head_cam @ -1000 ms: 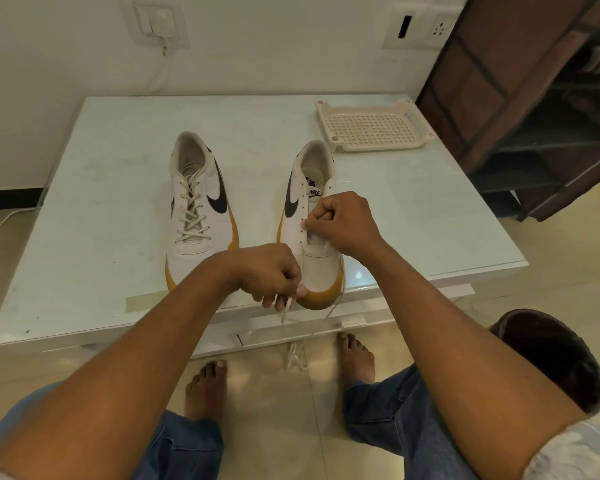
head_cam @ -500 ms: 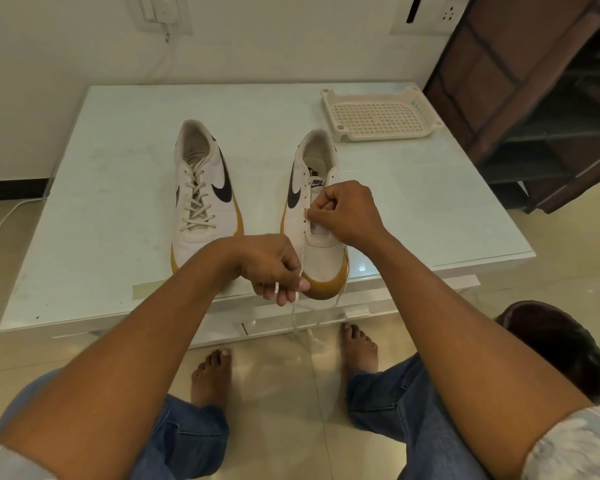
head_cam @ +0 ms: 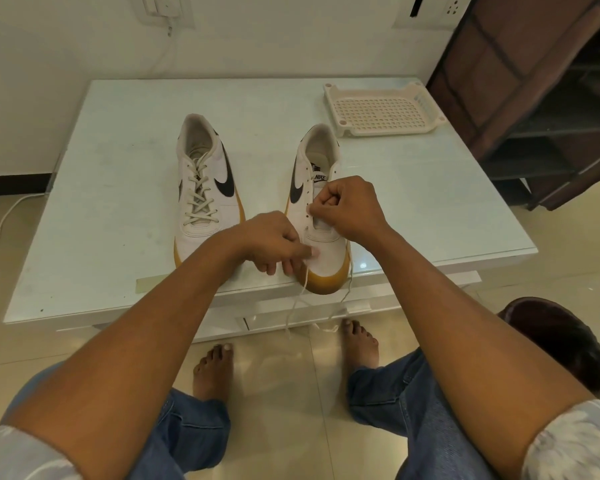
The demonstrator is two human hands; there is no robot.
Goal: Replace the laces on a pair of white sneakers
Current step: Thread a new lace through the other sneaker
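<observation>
Two white sneakers with black swooshes and tan soles stand on the white table (head_cam: 118, 265). The left sneaker (head_cam: 205, 181) is fully laced. The right sneaker (head_cam: 317, 188) has most eyelets bare; a white lace (head_cam: 300, 299) runs from its lowest eyelets over the toe and dangles past the table's front edge. My right hand (head_cam: 347, 209) is curled over the sneaker's lower eyelets and pinches the lace there. My left hand (head_cam: 274, 244) lies by the toe and pinches the lace's other strand.
A cream perforated plastic tray (head_cam: 381, 110) sits at the table's back right. A dark brown rack (head_cam: 541, 98) stands to the right. A dark round stool (head_cam: 555, 341) is by my right knee. My bare feet rest on the tiled floor under the table's edge.
My left hand has shifted slightly up and right toward the sneaker's toe, drawing the lace. My right hand stays at the eyelets. The camera has tilted down a little.
</observation>
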